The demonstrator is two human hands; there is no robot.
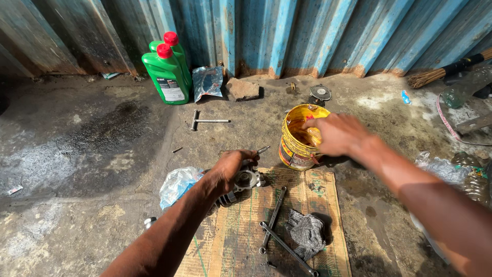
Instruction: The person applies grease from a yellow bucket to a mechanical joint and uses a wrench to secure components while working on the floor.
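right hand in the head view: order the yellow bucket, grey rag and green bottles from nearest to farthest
From the right hand:
1. yellow bucket, directly under the hand, fingers at its mouth
2. grey rag, below on the cardboard mat
3. green bottles, far left by the blue wall

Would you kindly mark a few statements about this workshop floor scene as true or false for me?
1. The right hand reaches into the yellow bucket. True.
2. The left hand holds a broom. False: it grips a metal engine part over the cardboard mat; the broom lies by the wall.
3. Two green bottles with red caps stand against the blue metal wall. True.
4. The wrenches lie inside the bucket. False: they lie on the cardboard mat beside a grey glove.
5. A T-shaped tool lies on the concrete floor near the bottles. True.
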